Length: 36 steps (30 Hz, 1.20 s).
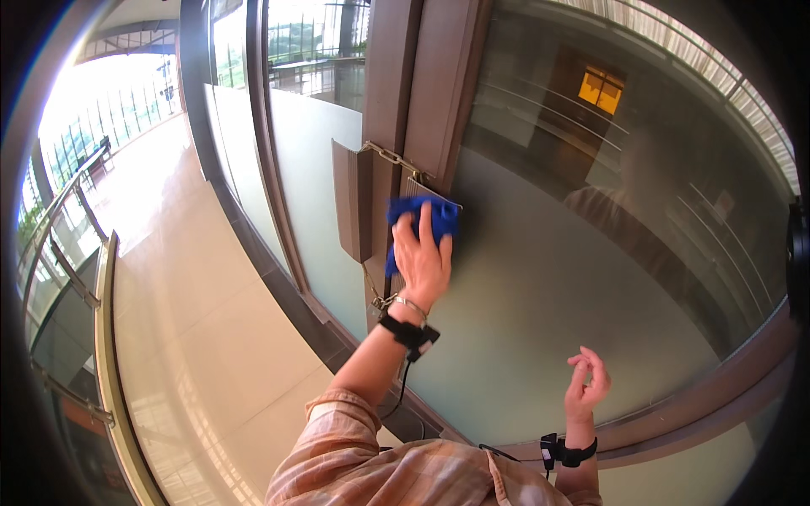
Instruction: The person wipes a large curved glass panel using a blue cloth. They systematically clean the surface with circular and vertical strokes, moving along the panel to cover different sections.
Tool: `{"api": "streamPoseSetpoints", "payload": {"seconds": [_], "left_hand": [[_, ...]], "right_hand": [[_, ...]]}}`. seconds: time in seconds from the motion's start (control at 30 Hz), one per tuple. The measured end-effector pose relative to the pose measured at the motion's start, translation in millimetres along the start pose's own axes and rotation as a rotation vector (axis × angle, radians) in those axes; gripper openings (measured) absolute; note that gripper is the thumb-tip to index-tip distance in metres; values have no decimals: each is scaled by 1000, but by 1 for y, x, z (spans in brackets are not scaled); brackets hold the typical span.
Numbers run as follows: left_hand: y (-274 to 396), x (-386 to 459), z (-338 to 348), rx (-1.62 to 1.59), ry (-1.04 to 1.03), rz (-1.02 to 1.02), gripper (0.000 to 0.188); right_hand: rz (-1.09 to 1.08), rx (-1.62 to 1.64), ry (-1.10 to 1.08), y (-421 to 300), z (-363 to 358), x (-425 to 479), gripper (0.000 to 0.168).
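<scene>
My left hand (423, 262) presses a blue cloth (423, 209) against the ribbed brown pull handle on the right-hand door's frame, its fingers spread over the fabric. Much of that handle is hidden behind the hand and cloth. On the other door leaf, a matching brown handle (352, 202) shows in full. A metal chain (383, 152) runs between the handles at the top, and more chain (376, 294) hangs near their lower ends. My right hand (588, 387) is raised before the frosted door glass (506, 303), empty, with its fingers loosely curled.
Black bands with small devices and cables circle both wrists. Brown door frames (436, 95) surround the glass, which reflects a figure and a lit orange window. To the left run a tiled floor (209, 303) and a metal-and-glass railing (69, 265).
</scene>
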<state>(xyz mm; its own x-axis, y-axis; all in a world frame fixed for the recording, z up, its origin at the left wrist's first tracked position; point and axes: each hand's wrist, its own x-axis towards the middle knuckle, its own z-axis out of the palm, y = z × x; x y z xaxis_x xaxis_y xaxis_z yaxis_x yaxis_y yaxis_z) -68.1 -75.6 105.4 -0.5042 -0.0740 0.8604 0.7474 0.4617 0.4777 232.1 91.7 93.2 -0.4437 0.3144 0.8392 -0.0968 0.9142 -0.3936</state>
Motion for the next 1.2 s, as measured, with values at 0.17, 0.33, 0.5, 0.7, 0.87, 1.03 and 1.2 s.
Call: {"api": "streamPoseSetpoints", "payload": {"seconds": [0.17,0.33,0.5,0.7,0.87,1.03,1.2], "left_hand": [[19,49,-15,5,13,41,61],[1,-36,-3,-26,-53,78,62],[39,-52,-11,-285,-152,34,59],[117,18,21,-339,-27,61,60],[123,77,43,-251,149,77,53],[141,146,34,-244,267,76,46],[175,76,16,-290,88,496,55]], "right_hand": [[1,25,-23,2,5,-5,17],[30,37,-32,2,8,-12,16],[29,41,-37,6,0,-15,15],[-2,35,-1,-6,-10,-17,15],[-28,-71,72,-13,-48,-23,15],[-21,-134,108,-12,-75,-30,15],[-16,-90,92,-3,-70,-32,16]]}}
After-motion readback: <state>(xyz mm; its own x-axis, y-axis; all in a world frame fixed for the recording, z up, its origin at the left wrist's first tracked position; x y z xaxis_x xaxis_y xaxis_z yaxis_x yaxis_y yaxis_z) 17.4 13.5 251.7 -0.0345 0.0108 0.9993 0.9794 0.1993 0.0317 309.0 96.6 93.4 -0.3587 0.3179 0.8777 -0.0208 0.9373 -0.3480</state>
